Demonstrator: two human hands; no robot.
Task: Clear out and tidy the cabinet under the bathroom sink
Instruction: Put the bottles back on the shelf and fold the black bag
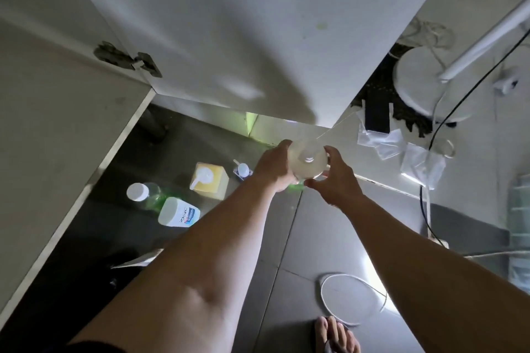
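At the bottom edge of the view, a bare foot [337,334] in a sandal stands on the grey tiled floor [309,238], just beside a coiled white cable [351,298]. Both forearms extend forward from the lower edge and converge near the centre. The left hand [274,166] and the right hand [337,178] hold a round, pale translucent bottle [307,159] between them, above the floor. The left-hand fingers are curled round its left side; the right-hand thumb and fingers wrap its right and near sides. The bottle is seen from above, with a pump-type top at its centre. To the left of the hands, four containers stand on the dark floor in a loose group: a white bottle [178,212] with a blue label marked "ZINC", nearest; a green bottle [144,194] with a white cap, just beside it; a yellow square pump bottle [209,180]; and a small bottle [242,170], just beside the left wrist. A white cabinet door [229,37] stands open beyond the hands, with a metal hinge [129,59] on the panel at upper left. To the right, clear plastic bags [401,149] lie on the lighter floor, near a white round stand base [424,80] and a black cable [470,89].
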